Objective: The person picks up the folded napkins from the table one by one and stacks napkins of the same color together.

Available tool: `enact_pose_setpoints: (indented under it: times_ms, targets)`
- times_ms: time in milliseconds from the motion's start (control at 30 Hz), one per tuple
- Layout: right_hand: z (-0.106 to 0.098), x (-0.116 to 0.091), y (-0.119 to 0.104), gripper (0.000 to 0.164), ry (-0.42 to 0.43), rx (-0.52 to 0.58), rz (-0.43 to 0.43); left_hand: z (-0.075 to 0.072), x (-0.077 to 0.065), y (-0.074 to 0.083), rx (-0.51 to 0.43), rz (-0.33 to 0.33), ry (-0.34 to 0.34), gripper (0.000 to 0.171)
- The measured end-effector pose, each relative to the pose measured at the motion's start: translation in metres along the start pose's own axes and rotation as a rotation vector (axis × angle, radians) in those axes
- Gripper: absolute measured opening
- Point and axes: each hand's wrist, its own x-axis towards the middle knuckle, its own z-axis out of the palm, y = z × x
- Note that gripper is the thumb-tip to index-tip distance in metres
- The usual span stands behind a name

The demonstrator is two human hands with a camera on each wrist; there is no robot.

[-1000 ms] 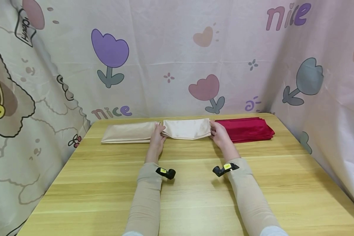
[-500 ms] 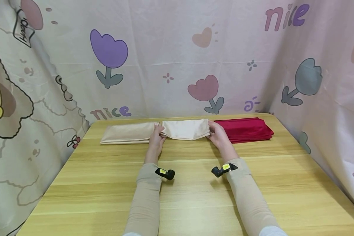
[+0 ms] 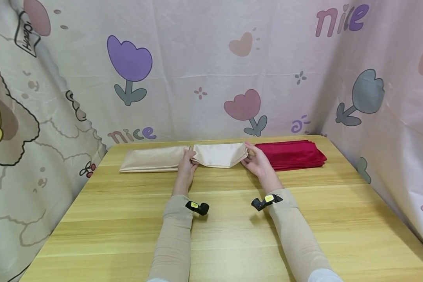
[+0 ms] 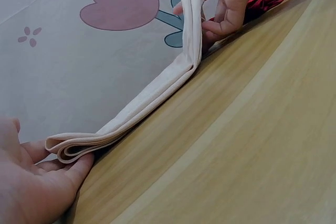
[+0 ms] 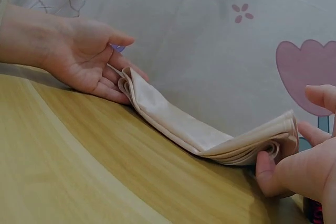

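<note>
While my left hand (image 5: 84, 59), fingers extended, braces one end, presumably against slipping, my right hand (image 3: 258, 161) grasps the folded cream satin cloth's (image 3: 218, 155) upturned other end.

Head view | tan cloth (image 3: 151, 158) is partly hidden by left hand (image 3: 187, 163) | red cloth (image 3: 292, 155) is partly hidden by right hand (image 3: 260, 163) | sleeves (image 3: 174, 239) are cut off at bottom edge

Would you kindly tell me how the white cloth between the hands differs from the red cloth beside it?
The white cloth is pale and creamy, while the red cloth is deep red. The white cloth's end at the right hand bends upward; the red cloth lies flat on the table. Both are folded into layers.
</note>
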Motion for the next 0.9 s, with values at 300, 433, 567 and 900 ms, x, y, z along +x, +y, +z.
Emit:
enact_pose_setpoints:
  times_ms: [300,433,567,900]
  targets:
    - [0.004,-0.001,0.003,0.057,-0.036,-0.123,-0.032,0.002,0.005,-0.003,0.075,0.009,0.07,0.053]
    - [0.008,-0.002,0.004,0.057,-0.045,-0.144,-0.088,0.002,0.004,-0.004,0.105,0.02,0.081,0.051]
    - [0.011,-0.001,0.003,0.053,-0.012,-0.125,-0.145,0.002,0.0,-0.005,0.14,0.029,0.076,0.048]
    - [0.008,0.001,-0.002,0.02,0.064,0.061,-0.247,0.002,-0.001,-0.008,0.231,0.043,0.1,0.045]
